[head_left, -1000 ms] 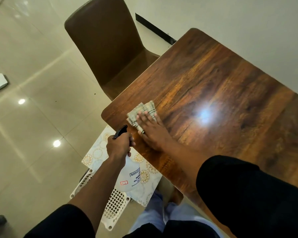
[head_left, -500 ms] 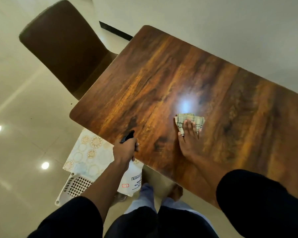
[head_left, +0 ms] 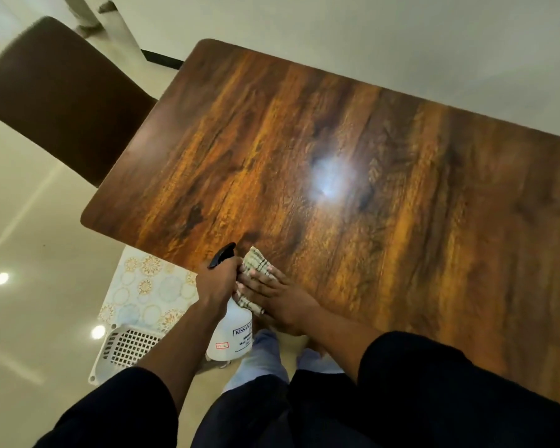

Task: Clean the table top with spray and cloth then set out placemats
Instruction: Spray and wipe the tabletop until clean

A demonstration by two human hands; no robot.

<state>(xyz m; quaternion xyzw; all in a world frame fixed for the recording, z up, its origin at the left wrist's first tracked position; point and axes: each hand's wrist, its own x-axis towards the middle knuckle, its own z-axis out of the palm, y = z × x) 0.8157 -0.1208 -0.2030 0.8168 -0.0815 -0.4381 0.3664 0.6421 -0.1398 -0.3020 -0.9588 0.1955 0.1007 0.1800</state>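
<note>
on the table (head_left: 353, 195), flat right fingers (head_left: 256, 281) press cloth (head_left: 256, 263); left fingers (head_left: 228, 270) clench spray bottle (head_left: 230, 337).

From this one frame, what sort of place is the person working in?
Most likely a home dining area: a glossy wooden table set against a plain wall, a brown padded chair drawn up to its end, and a polished tile floor where patterned placemats lie on a white basket.

spray bottle (head_left: 232, 336) | label: "KISSAN" (lines beneath too small to read)
</note>
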